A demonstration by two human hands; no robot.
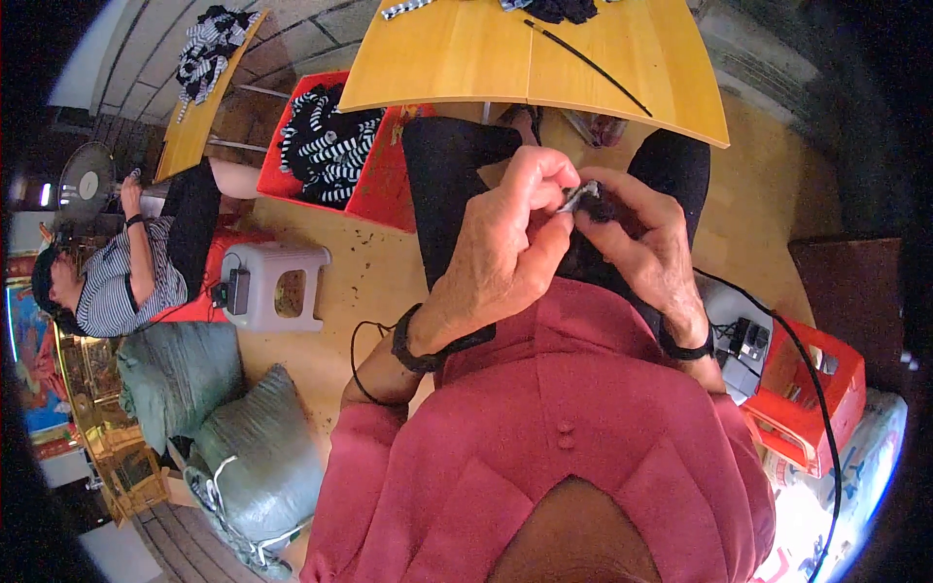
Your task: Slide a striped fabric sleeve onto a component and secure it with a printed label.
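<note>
Above my lap, in front of the table edge, my left hand (505,233) and my right hand (646,243) meet with fingers pinched together. Between them is a small bunched piece of black and whitish fabric (593,202), mostly hidden by the fingers. Thumb and fingertips of each hand press on it, the left on its pale edge, the right around its dark part. Its exact kind cannot be made out.
A yellow wooden table (437,63) stands ahead, bearing a thin black rod (588,66) and dark cloth (559,10). At left are a red bin (379,189) of striped black-and-white pieces, a grey stool (277,282), green sacks (258,457) and a seated co-worker (131,282).
</note>
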